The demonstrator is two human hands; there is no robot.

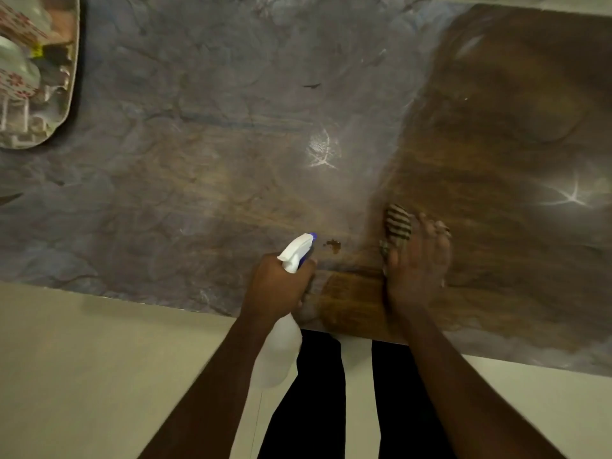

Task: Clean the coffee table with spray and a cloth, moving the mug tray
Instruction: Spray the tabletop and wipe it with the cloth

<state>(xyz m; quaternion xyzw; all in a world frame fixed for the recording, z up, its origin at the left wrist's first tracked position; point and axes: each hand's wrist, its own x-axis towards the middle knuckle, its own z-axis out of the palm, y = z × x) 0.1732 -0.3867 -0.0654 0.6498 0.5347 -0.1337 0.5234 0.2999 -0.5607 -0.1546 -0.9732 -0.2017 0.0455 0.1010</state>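
Two bare hands work at the near edge of a coffee table (205, 134), seen from above by a camera on the person's head. Its dark, marbled top fills most of the view. The left hand (278, 286) is curled round the neck of a white spray bottle (281, 346), whose body hangs down past the table edge while its nozzle points away from the person, over the table. The right hand (419, 263) lies flat with its fingers stretched forward, pressing a striped cloth (397, 223) onto the surface; the cloth shows only at the fingertips and beside the thumb. This hand is blurred, so finer finger detail cannot be told. A small brown spill (333, 245) sits on the table between the two hands, just in front of the nozzle and just to the left of the cloth. The cloth hand is nearer the stain for wiping, so the likely next stroke is a short sweep leftward. The mug tray (71, 104) stands well apart at the far left corner, partly cut off by the frame, with patterned mugs (20, 71) on it, blurred.
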